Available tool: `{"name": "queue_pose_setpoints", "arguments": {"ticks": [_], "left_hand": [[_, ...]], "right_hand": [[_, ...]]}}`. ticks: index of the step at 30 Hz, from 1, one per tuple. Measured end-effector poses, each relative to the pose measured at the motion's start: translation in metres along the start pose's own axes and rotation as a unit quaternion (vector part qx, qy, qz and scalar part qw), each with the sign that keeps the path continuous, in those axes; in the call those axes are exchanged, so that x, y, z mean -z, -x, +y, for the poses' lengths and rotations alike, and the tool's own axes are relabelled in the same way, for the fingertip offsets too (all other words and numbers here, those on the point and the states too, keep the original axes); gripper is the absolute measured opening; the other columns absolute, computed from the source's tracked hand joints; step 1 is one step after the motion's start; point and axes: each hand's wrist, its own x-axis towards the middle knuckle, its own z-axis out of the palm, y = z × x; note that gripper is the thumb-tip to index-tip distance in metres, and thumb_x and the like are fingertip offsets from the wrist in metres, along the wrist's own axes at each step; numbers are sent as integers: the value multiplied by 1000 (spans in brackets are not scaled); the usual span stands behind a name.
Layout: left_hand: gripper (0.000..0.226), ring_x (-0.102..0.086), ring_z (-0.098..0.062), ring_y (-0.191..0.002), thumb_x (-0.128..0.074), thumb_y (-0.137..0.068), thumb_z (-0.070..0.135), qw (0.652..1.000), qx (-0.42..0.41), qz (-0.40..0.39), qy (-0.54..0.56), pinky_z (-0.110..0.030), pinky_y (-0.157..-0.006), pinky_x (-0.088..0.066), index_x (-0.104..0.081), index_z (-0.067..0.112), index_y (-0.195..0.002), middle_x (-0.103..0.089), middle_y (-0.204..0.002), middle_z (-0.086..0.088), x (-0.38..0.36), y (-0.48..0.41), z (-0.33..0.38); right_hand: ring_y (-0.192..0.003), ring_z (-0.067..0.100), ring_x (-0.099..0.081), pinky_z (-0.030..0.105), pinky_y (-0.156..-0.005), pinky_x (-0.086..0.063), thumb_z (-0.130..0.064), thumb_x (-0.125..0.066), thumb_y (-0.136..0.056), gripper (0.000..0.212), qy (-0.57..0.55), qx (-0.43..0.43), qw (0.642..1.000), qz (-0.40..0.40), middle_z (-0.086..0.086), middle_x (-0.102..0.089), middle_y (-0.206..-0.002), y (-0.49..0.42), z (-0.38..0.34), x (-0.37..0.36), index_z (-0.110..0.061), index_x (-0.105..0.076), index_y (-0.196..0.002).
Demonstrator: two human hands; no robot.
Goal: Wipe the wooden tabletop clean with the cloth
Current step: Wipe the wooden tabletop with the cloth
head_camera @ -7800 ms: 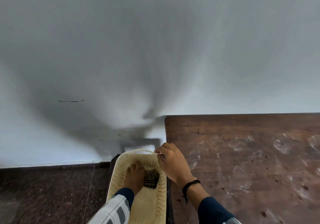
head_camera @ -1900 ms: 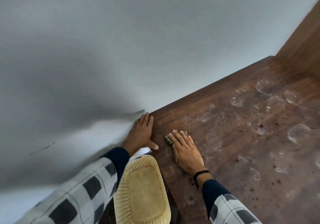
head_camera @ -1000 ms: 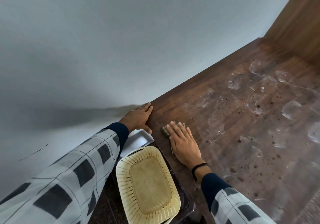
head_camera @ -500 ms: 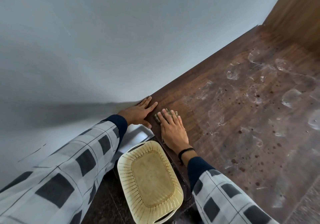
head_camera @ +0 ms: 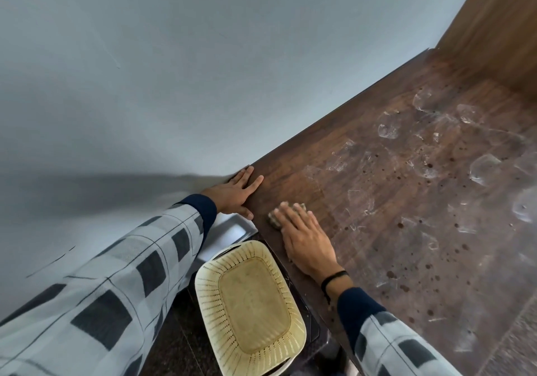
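Cloth (head_camera: 272,219) mostly hidden under flat right hand (head_camera: 305,242)

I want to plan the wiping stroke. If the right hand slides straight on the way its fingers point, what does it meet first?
Probably the left hand, which rests flat on the tabletop corner; the wall stands just behind it. The cloth under the right hand would touch it first.

cloth (head_camera: 274,218): small, dark checked, folded flat, near worktop's left corner | worktop (head_camera: 406,201): dark wood, pale smears, dark spots
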Motion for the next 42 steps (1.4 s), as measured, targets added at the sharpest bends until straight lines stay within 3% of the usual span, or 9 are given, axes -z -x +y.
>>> {"name": "queue_pose_setpoints", "arguments": {"ticks": [3, 9, 14, 20, 26, 31, 36, 40, 42], "left_hand": [[117, 33, -25, -146, -63, -88, 63, 1000, 0, -12, -5, -53, -124, -5, 29, 29, -152, 44, -154, -8, 1, -1, -1], [115, 33, -23, -146, -63, -89, 60, 1000, 6, -19, -1, -51, -124, -2, 29, 30, -152, 44, -154, -7, 2, 3, 2], [118, 35, -24, -145, -63, -87, 64, 1000, -2, -18, -7, -52, -124, -1, 31, 30, -151, 45, -154, -8, -1, -3, -3], [116, 35, -22, -145, -62, -87, 64, 1000, -4, -15, -1, -53, -124, -2, 30, 31, -151, 45, -153, -7, -3, -4, -6], [117, 34, -25, -146, -60, -87, 65, 1000, -2, -16, -17, -51, -124, 1, 30, 28, -151, 43, -155, -11, 0, -4, -3], [117, 33, -25, -146, -60, -87, 67, 1000, -1, -16, -16, -52, -124, 0, 30, 29, -152, 42, -155, -10, -3, -3, -6], [117, 36, -24, -145, -59, -87, 68, 1000, -7, -21, -12, -53, -123, 1, 32, 30, -150, 44, -154, -9, 0, -4, -5], [117, 35, -22, -145, -59, -87, 67, 1000, -1, -23, -11, -51, -124, 2, 31, 31, -151, 44, -154, -7, -1, -2, -6], [117, 36, -22, -145, -59, -87, 67, 1000, -5, -21, -11, -51, -124, 2, 32, 31, -151, 45, -154, -7, -2, -3, -5]], "right_hand": [[-155, 23, -7, 44, -126, -5, -31, -29, -108, 52, -18, -129, 991, 25, -5, -16, -167, -13, -12, -4, -30, -19, -159], [-155, 21, -11, 42, -126, -7, -35, -24, -108, 50, -3, 12, 1000, -13, -6, -22, -166, 22, -15, -7, -33, -23, -158], [-155, 23, -9, 46, -126, -10, -32, -27, -108, 51, -32, -132, 990, 29, -5, -19, -167, -5, -25, -9, -30, -23, -158], [-155, 19, -11, 42, -126, -11, -35, -29, -109, 50, 10, 18, 1000, -5, -6, -21, -166, 53, -18, -10, -31, -23, -158], [-154, 26, -13, 47, -126, -10, -32, -28, -107, 52, -12, -143, 989, 34, -3, -22, -166, 22, -20, -9, -28, -25, -159], [-154, 19, -15, 43, -126, -15, -33, -31, -108, 50, 23, 16, 1000, 2, -6, -26, -164, 72, -8, -9, -31, -28, -158], [-154, 22, -12, 39, -124, -1, -33, -29, -108, 51, -10, -137, 990, 39, -5, -21, -166, 55, -17, -7, -31, -24, -159], [-154, 21, -17, 44, -125, -17, -33, -31, -108, 50, 20, 57, 998, -6, -4, -26, -165, 86, -8, -8, -28, -28, -158], [-153, 21, -17, 46, -125, -20, -31, -32, -108, 51, 50, 79, 996, -10, -3, -24, -165, 89, 18, 1, -28, -25, -158]]}}
